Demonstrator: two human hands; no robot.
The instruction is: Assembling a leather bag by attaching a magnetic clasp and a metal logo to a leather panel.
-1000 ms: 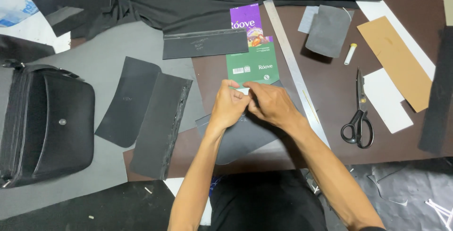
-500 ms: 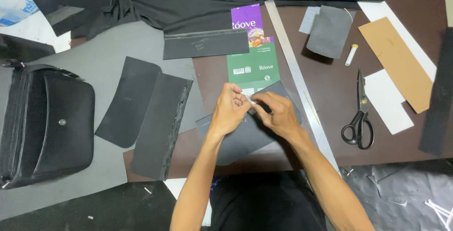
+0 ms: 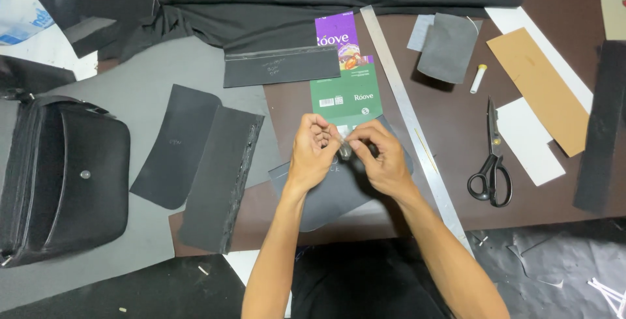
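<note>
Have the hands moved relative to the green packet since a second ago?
Yes. The left hand and right hand have drawn back toward the person, away from the green packet, whose lower edge they overlapped earlier.

A green packet and a purple packet are lying near the brown table's far edge; black scissors are resting toward its right edge.
</note>
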